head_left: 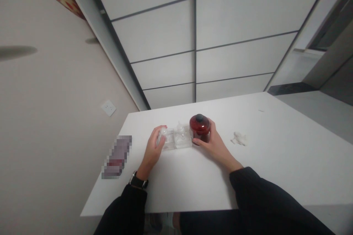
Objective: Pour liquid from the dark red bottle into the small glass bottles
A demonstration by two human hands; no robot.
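The right hand (212, 146) closes its fingers round a glossy dark-red jar (199, 129) topped by a dark knob (199, 118); the left hand (152, 148) clasps clear plastic packaging (176, 140).

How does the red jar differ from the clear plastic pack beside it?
The red jar is deep red and glossy, while the clear pack is pale and see-through. The jar is round and stands taller, with a dark knob on top; the pack is low and boxy. The right hand wraps around the jar, while the left hand is at the pack's far end. Both sit side by side on the white table.
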